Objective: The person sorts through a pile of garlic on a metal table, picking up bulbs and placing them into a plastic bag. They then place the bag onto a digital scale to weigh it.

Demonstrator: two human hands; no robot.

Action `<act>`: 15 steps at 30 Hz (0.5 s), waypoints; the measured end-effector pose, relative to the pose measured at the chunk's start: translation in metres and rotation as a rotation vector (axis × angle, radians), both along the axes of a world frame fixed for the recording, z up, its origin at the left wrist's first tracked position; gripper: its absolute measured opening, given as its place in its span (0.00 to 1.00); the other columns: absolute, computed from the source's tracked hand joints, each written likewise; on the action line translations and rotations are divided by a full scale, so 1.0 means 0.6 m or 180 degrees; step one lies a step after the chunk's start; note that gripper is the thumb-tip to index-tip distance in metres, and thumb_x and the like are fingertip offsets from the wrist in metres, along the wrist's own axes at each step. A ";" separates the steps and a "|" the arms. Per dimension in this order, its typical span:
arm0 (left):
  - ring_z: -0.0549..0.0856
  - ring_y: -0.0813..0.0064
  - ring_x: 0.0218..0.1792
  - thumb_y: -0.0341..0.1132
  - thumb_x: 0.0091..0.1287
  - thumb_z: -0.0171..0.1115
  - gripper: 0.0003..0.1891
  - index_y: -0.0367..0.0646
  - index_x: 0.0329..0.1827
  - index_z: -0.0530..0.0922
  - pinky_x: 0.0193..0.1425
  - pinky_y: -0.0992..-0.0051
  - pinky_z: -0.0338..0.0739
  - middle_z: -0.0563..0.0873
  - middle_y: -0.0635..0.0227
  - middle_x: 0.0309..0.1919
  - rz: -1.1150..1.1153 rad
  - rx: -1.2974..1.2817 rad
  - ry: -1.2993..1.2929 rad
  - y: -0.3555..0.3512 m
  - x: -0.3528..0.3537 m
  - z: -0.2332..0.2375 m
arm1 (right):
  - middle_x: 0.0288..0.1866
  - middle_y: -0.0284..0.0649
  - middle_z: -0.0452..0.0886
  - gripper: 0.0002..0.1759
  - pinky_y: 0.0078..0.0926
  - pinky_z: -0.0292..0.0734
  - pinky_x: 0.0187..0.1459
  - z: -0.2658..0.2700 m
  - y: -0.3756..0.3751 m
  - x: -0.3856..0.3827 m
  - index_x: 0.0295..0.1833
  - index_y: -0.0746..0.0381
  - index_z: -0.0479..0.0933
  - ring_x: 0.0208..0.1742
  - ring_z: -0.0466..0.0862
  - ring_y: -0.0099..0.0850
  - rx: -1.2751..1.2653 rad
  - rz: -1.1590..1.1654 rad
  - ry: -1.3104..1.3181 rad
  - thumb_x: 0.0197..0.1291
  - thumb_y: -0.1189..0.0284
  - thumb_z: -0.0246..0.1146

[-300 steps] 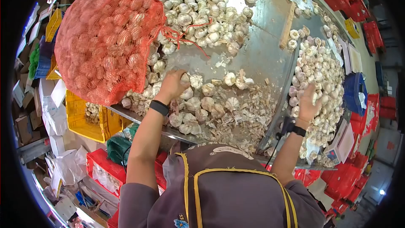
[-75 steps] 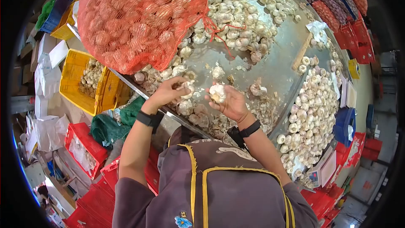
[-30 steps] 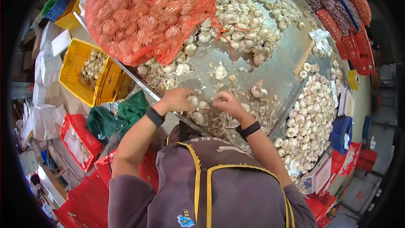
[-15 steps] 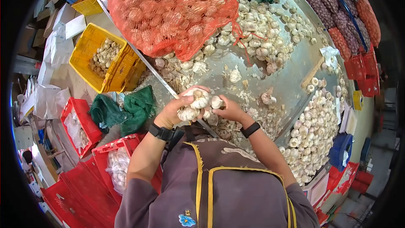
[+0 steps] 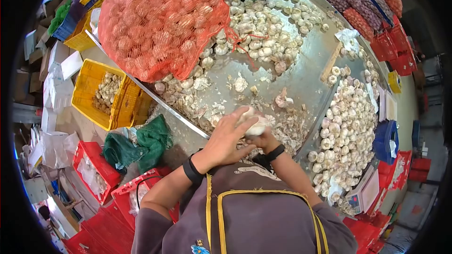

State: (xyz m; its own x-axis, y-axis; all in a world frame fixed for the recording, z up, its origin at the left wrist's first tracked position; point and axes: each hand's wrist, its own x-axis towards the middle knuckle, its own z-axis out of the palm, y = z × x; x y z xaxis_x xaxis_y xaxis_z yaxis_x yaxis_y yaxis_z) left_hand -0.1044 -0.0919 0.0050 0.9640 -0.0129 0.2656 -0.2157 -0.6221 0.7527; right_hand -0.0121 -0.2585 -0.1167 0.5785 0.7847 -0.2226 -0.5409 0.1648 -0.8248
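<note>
Blurred white garlic bulbs (image 5: 257,126) are between my two hands, close in front of the apron. My left hand (image 5: 227,136) comes over them from the left, its fingers curved across their top and its thumb lower down. From the right and below, my right hand (image 5: 267,142) cups them, its fingers partly hidden behind the garlic. How many bulbs each hand holds, I cannot tell. Under and beyond the hands, the metal table (image 5: 214,68) carries papery skins (image 5: 294,129) and a loose pinkish garlic bulb (image 5: 283,99).
A red net sack of garlic (image 5: 160,23) lies at the back left, beside a loose garlic heap (image 5: 263,30). Cleaner-looking bulbs (image 5: 346,129) fill the right section behind a metal divider (image 5: 318,120). Yellow crates (image 5: 92,108), a green net (image 5: 153,143) and red crates (image 5: 96,171) stand left.
My left hand has turned over from holding garlic bulbs palm-up to covering the garlic at my right hand. Both hands have come together, and the view has shifted slightly.
</note>
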 end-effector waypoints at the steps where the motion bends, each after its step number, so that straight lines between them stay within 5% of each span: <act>1: 0.75 0.51 0.61 0.36 0.54 0.72 0.32 0.45 0.63 0.72 0.64 0.61 0.71 0.74 0.51 0.60 -0.0080 -0.0048 -0.0047 -0.003 0.003 0.002 | 0.62 0.46 0.76 0.30 0.42 0.88 0.39 -0.024 -0.025 0.016 0.67 0.57 0.67 0.55 0.82 0.44 0.1184 -0.0094 0.2665 0.69 0.49 0.48; 4: 0.76 0.50 0.60 0.36 0.56 0.70 0.29 0.44 0.62 0.73 0.62 0.61 0.73 0.75 0.50 0.59 0.0045 -0.0180 0.0329 0.010 0.011 -0.029 | 0.57 0.44 0.74 0.31 0.30 0.90 0.40 -0.042 -0.139 0.065 0.69 0.52 0.64 0.50 0.82 0.39 0.2269 -0.0325 0.3174 0.64 0.50 0.55; 5: 0.78 0.50 0.56 0.36 0.58 0.68 0.26 0.43 0.61 0.73 0.58 0.60 0.75 0.78 0.50 0.55 0.0149 0.0062 0.0461 0.022 0.014 -0.042 | 0.58 0.43 0.75 0.30 0.28 0.89 0.38 0.034 -0.157 0.069 0.69 0.51 0.65 0.50 0.81 0.38 0.2124 -0.0871 0.2505 0.63 0.53 0.59; 6: 0.78 0.50 0.56 0.36 0.58 0.68 0.26 0.43 0.61 0.73 0.58 0.60 0.75 0.78 0.50 0.55 0.0094 0.0074 0.0469 0.035 0.015 -0.065 | 0.63 0.42 0.72 0.36 0.27 0.86 0.42 -0.018 -0.248 0.094 0.69 0.55 0.64 0.55 0.81 0.32 0.1756 -0.1539 0.1462 0.58 0.54 0.67; 8: 0.80 0.50 0.52 0.37 0.56 0.70 0.27 0.42 0.60 0.74 0.56 0.60 0.76 0.80 0.51 0.49 0.0412 0.0690 0.1250 0.058 0.018 -0.114 | 0.74 0.49 0.62 0.44 0.34 0.85 0.49 -0.018 -0.386 0.149 0.76 0.55 0.54 0.66 0.74 0.41 0.3140 -0.1797 0.1485 0.61 0.50 0.63; 10: 0.80 0.50 0.52 0.41 0.56 0.70 0.27 0.43 0.59 0.75 0.53 0.59 0.78 0.80 0.51 0.48 0.0319 0.1044 0.1453 0.066 0.021 -0.132 | 0.76 0.48 0.58 0.43 0.46 0.78 0.60 0.096 -0.431 0.147 0.78 0.57 0.53 0.71 0.68 0.45 0.4062 -0.1962 0.1419 0.64 0.48 0.59; 11: 0.81 0.51 0.51 0.44 0.56 0.71 0.27 0.44 0.57 0.75 0.50 0.58 0.80 0.80 0.50 0.48 0.0277 0.1394 0.1649 0.067 0.023 -0.140 | 0.76 0.48 0.58 0.43 0.46 0.78 0.60 0.130 -0.441 0.143 0.78 0.57 0.53 0.71 0.68 0.45 0.4068 -0.2017 0.1385 0.64 0.48 0.59; 13: 0.81 0.51 0.51 0.45 0.54 0.71 0.28 0.45 0.57 0.75 0.49 0.58 0.80 0.80 0.50 0.47 0.0031 0.1631 0.1905 0.060 0.033 -0.157 | 0.76 0.48 0.59 0.44 0.53 0.67 0.68 0.170 -0.466 0.134 0.78 0.62 0.51 0.74 0.64 0.47 0.4546 -0.3397 0.1306 0.65 0.49 0.57; 15: 0.84 0.53 0.47 0.44 0.52 0.71 0.28 0.47 0.56 0.75 0.45 0.58 0.81 0.81 0.50 0.43 -0.0212 0.2046 0.1955 0.055 0.039 -0.186 | 0.75 0.48 0.61 0.43 0.52 0.65 0.69 0.072 -0.511 0.152 0.77 0.63 0.53 0.73 0.64 0.47 0.3807 -0.3504 0.0970 0.65 0.48 0.56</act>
